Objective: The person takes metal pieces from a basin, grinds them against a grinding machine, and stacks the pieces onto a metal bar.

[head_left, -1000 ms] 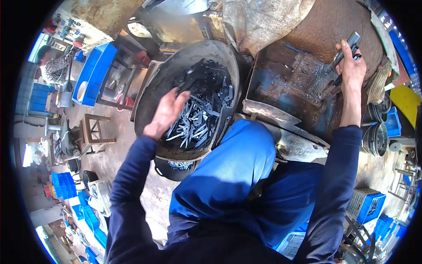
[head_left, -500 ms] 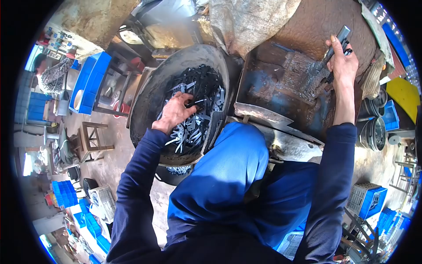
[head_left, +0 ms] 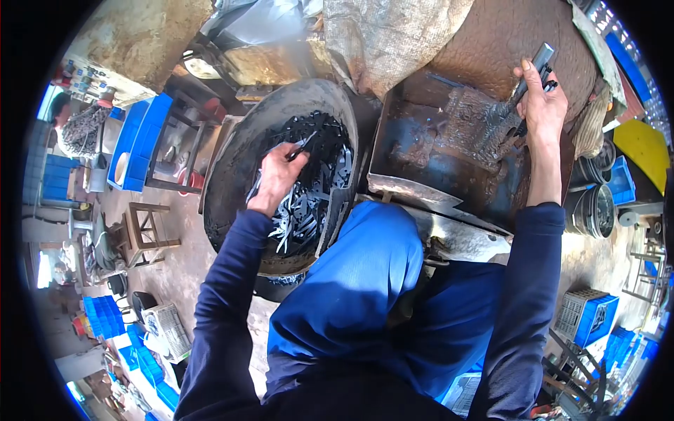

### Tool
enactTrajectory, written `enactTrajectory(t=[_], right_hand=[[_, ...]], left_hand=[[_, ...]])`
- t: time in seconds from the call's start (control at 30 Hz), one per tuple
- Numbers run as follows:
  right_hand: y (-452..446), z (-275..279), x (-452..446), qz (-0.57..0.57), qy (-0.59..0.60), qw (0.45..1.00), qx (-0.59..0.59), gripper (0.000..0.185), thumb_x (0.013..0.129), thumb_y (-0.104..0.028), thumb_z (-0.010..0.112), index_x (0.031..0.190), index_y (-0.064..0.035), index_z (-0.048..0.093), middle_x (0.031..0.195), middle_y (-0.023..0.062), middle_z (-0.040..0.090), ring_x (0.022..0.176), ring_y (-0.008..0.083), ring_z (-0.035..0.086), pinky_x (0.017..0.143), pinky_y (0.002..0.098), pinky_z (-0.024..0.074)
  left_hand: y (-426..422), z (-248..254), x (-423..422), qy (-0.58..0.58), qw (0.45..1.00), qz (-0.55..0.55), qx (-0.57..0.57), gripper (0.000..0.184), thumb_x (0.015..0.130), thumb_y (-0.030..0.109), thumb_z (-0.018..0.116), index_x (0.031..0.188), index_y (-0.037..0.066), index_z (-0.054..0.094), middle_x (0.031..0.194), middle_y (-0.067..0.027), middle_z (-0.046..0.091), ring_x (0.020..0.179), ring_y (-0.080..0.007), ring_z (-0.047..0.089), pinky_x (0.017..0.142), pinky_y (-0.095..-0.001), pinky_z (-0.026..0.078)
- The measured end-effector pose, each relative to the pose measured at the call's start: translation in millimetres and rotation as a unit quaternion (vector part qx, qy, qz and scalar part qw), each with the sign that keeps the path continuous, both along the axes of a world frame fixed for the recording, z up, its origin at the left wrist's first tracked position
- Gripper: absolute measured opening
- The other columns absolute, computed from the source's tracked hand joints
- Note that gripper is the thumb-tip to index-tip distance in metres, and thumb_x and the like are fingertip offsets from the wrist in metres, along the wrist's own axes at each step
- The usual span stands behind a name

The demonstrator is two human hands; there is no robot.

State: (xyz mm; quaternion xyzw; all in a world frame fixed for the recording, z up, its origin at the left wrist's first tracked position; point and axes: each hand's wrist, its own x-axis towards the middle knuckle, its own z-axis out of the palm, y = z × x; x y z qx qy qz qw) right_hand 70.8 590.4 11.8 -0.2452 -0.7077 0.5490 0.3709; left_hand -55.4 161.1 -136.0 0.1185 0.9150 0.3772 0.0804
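A dark oval basin point(head_left: 235, 151) stands left of my knee, holding a heap of small flat metal pieces point(head_left: 302, 210), some dark and some shiny. Over the heap, my left hand point(head_left: 279, 175) pinches a thin dark piece point(head_left: 307, 140) between thumb and fingers. My right hand point(head_left: 543, 105) is wrapped round a dark metal bar-like tool point(head_left: 542, 57), whose square end sticks up past the thumb. Under and left of that hand lies a wet, dirty tray point(head_left: 414, 184) with a rough, muddy block point(head_left: 474, 126) in it. The tool's lower end is partly hidden.
Sacking point(head_left: 393, 42) hangs behind the tray. A wooden stool point(head_left: 144, 235) and a long blue bin point(head_left: 140, 144) stand at the left, near another person point(head_left: 81, 130). Black buckets point(head_left: 593, 210) and a blue crate point(head_left: 597, 316) are at the right.
My left hand has gone from reaching over the basin, through touching the heap with spread fingers, to pinching a dark piece just above it. My right hand still grips the tool.
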Motion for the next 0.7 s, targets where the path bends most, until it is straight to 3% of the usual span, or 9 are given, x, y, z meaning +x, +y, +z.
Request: enactTrajectory(t=[0.03, 0.07, 0.17, 0.3, 0.37, 0.43, 0.53, 0.6, 0.7], right_hand=[[0, 0, 0, 0.0, -0.003, 1.0, -0.001, 0.032, 0.092, -0.03, 0.071, 0.106, -0.0032, 0.063, 0.087, 0.0027, 0.072, 0.046, 0.0041, 0.04, 0.044, 0.0221, 0.0343], [0, 0, 0, -0.001, -0.004, 1.0, -0.001, 0.032, 0.092, -0.03, 0.071, 0.106, -0.0032, 0.063, 0.087, 0.0027, 0.072, 0.046, 0.0041, 0.04, 0.044, 0.0221, 0.0343], [0, 0, 0, -0.003, -0.004, 1.0, -0.007, 0.031, 0.093, -0.031, 0.071, 0.108, -0.0042, 0.063, 0.088, 0.0019, 0.071, 0.047, 0.0037, 0.04, 0.044, 0.0217, 0.0338], [0, -2, 0, 0.006, 0.006, 1.0, -0.001, 0.031, 0.093, -0.031, 0.07, 0.109, -0.0051, 0.064, 0.088, 0.0007, 0.071, 0.048, 0.003, 0.04, 0.044, 0.0214, 0.033], [1, -1, 0, 0.002, 0.004, 1.0, 0.003, 0.03, 0.094, -0.031, 0.07, 0.109, -0.0054, 0.064, 0.088, 0.0003, 0.071, 0.048, 0.0029, 0.04, 0.044, 0.0215, 0.0327], [0, -2, -1, -0.007, -0.004, 1.0, 0.009, 0.028, 0.094, -0.03, 0.07, 0.108, -0.0061, 0.065, 0.086, 0.0002, 0.071, 0.048, 0.0028, 0.04, 0.044, 0.0218, 0.0323], [2, -3, -2, -0.005, 0.005, 1.0, 0.012, 0.028, 0.094, -0.03, 0.069, 0.107, -0.0061, 0.065, 0.085, -0.0001, 0.07, 0.048, 0.0027, 0.04, 0.044, 0.022, 0.0322], [2, -4, -2, -0.005, 0.006, 1.0, 0.012, 0.028, 0.094, -0.03, 0.07, 0.108, -0.0059, 0.065, 0.085, -0.0001, 0.07, 0.048, 0.0028, 0.039, 0.044, 0.022, 0.0323], [4, -6, -2, -0.001, 0.002, 1.0, 0.014, 0.029, 0.093, -0.03, 0.07, 0.108, -0.0057, 0.065, 0.084, 0.0, 0.07, 0.047, 0.003, 0.039, 0.044, 0.0221, 0.0325]], left_hand=[[9, -5, -1, 0.056, 0.998, -0.004, 0.003, 0.031, 0.083, 0.025, 0.074, 0.101, 0.0, 0.07, 0.079, -0.0082, 0.068, 0.072, -0.0148, 0.062, 0.068, -0.0311, 0.049], [16, -8, -2, 0.093, 0.995, -0.013, -0.022, 0.038, 0.079, 0.027, 0.075, 0.104, -0.001, 0.07, 0.09, -0.0167, 0.071, 0.084, -0.0254, 0.069, 0.078, -0.0361, 0.053], [29, -11, -2, 0.073, 0.995, -0.028, -0.063, 0.038, 0.079, 0.025, 0.075, 0.104, -0.002, 0.069, 0.098, -0.0186, 0.071, 0.09, -0.0295, 0.069, 0.082, -0.0377, 0.054], [25, -17, -5, 0.078, 0.994, -0.02, -0.072, 0.034, 0.079, 0.023, 0.074, 0.102, -0.002, 0.069, 0.091, -0.0176, 0.071, 0.083, -0.0268, 0.068, 0.078, -0.0366, 0.053], [20, -15, -7, -0.02, 0.998, 0.006, -0.058, 0.037, 0.079, 0.023, 0.074, 0.106, -0.002, 0.068, 0.099, -0.0205, 0.071, 0.094, -0.0344, 0.069, 0.085, -0.039, 0.053], [15, -13, -7, -0.003, 0.998, -0.009, -0.058, 0.036, 0.08, 0.021, 0.071, 0.107, -0.002, 0.068, 0.094, -0.0198, 0.072, 0.091, -0.0329, 0.07, 0.083, -0.0379, 0.053], [10, -2, -6, -0.036, 0.999, -0.015, 0.007, 0.027, 0.082, 0.016, 0.065, 0.1, -0.005, 0.064, 0.083, -0.0138, 0.07, 0.078, -0.0199, 0.065, 0.075, -0.0315, 0.051], [5, -1, -5, -0.055, 0.988, -0.025, 0.145, 0.021, 0.086, 0.011, 0.059, 0.1, -0.004, 0.06, 0.079, -0.01, 0.069, 0.073, -0.0167, 0.061, 0.073, -0.0289, 0.049], [19, 39, 7, -0.098, 0.96, -0.015, 0.262, 0.007, 0.092, 0.013, 0.055, 0.095, 0.008, 0.059, 0.073, -0.0022, 0.063, 0.066, -0.0066, 0.05, 0.063, -0.0216, 0.04]])
